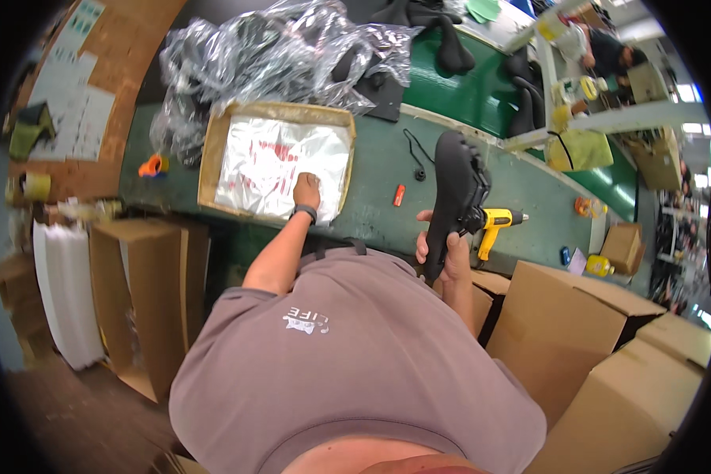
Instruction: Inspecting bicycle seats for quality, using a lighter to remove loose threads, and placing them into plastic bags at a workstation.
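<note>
Green desk (379, 158) carries, at left, 1 box (211, 162) with silver packaging (249, 158); left hand (306, 190) lies on packaging, grip unclear; right hand (453, 257) pinches 1 black saddle (450, 189).

A factory-like workshop: green workbench (378, 158), 1 yellow heat gun (494, 220), cardboard boxes (557, 328), clear plastic wrapping (257, 59).

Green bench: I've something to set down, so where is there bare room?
One bare patch lies between the cardboard tray and the small red object; another between the yellow heat gun and the small blue object. Beyond the tray it is crowded with clear plastic wrapping.
</note>
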A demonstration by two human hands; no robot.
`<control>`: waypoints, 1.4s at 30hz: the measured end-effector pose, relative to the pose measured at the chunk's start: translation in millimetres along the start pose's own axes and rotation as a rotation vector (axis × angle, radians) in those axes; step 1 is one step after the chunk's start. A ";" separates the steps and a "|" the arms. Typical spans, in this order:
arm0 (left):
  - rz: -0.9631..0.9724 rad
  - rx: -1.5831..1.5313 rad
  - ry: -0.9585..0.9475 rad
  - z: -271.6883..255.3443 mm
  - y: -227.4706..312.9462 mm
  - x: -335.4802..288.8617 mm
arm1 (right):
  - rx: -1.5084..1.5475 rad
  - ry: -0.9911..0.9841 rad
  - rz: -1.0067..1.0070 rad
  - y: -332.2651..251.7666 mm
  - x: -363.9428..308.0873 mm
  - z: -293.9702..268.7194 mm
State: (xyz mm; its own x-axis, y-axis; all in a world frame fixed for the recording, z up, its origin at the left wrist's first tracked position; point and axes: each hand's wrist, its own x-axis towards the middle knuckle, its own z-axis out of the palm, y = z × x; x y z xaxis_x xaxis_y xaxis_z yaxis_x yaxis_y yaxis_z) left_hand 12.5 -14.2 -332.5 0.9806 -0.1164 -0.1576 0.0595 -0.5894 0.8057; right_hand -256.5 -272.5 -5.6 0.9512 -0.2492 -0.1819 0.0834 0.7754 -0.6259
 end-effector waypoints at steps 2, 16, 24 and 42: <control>-0.091 -0.187 0.045 -8.2 -2.9 1.9 | -0.266 0.190 0.040 26.0 5.4 -15.7; 0.233 -0.549 0.146 -147.0 106.0 15.1 | -1.705 -0.147 0.121 213.5 156.8 -13.2; 0.328 -0.806 -0.783 -332.3 155.8 -46.5 | -0.613 0.199 0.353 174.8 167.6 41.9; -0.104 -0.720 0.180 -246.3 176.4 298.1 | -1.059 0.261 -0.147 78.2 290.9 46.5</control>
State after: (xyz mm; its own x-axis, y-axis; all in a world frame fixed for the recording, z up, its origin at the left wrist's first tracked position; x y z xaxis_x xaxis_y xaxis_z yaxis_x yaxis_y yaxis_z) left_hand 361.3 44.1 -96.7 0.9749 0.0807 -0.2075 0.2006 0.0862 0.9759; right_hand 40.5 -257.4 -72.2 0.8503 -0.5103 -0.1286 -0.2248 -0.1312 -0.9655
